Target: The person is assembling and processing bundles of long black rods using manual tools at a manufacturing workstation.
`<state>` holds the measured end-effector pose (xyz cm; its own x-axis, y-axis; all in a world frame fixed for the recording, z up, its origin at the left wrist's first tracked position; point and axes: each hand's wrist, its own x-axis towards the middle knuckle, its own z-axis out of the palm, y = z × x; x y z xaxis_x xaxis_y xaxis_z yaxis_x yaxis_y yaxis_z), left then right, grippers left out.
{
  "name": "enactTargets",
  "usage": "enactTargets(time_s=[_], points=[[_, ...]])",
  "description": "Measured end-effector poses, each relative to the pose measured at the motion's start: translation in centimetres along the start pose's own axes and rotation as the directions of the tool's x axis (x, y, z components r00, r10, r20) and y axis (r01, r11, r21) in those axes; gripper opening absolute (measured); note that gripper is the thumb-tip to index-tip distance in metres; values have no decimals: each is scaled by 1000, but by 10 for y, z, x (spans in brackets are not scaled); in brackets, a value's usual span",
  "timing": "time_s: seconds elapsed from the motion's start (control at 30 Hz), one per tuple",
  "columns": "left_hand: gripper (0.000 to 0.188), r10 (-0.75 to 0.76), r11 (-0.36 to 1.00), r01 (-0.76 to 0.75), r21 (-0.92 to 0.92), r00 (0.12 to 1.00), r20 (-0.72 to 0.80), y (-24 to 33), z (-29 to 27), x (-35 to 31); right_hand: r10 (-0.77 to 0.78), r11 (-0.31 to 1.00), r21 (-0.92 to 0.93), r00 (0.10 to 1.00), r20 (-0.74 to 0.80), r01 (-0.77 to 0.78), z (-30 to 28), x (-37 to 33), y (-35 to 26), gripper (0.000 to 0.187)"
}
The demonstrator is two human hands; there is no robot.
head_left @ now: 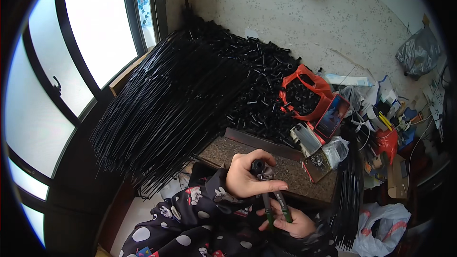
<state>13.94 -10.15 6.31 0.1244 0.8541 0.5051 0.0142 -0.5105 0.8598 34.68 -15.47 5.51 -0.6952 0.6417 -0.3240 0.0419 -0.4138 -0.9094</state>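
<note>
Beside a dark stone-topped bench (304,173) heaped with black rods (171,100), the left hand (245,178) is pinching a small black tube (258,166) while the right hand (290,221) is gripping green-handled pliers (276,207) just below it.

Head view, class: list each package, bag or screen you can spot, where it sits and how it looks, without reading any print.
Red plastic bag: centre, open, full of small black parts.
Flat red-edged packet: right of it, rectangular, bluish face.
Grey crumpled bag: upper right.
White bag: lower right, orange markings.
</note>
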Motion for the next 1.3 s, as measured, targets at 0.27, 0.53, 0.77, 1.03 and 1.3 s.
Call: enactTargets(time_s=[0.27,0.53,0.77,1.03,1.3], points=[[26,-110,990,106,-95,994,-30,-12,20,3,7,999,51,994,-112,-1,-5,2,40,30],[33,-209,974,188,-129,963,-171,-50,51,-5,-190,959,-271,886,-422,77,-21,26,71,14],[47,-165,975,159,-154,986,-31,-56,50,2,-790,417,-828,301,-534,-374,-220,46,65,17],[48,-157,978,155,-138,988,-6,-64,51,6,-795,92,-971,571,-204,-219,-250,48,68,24],[43,-149,978,147,-148,989,-3,-58,52,4,-813,120,-962,532,-237,-246,-245,49,68,23]])
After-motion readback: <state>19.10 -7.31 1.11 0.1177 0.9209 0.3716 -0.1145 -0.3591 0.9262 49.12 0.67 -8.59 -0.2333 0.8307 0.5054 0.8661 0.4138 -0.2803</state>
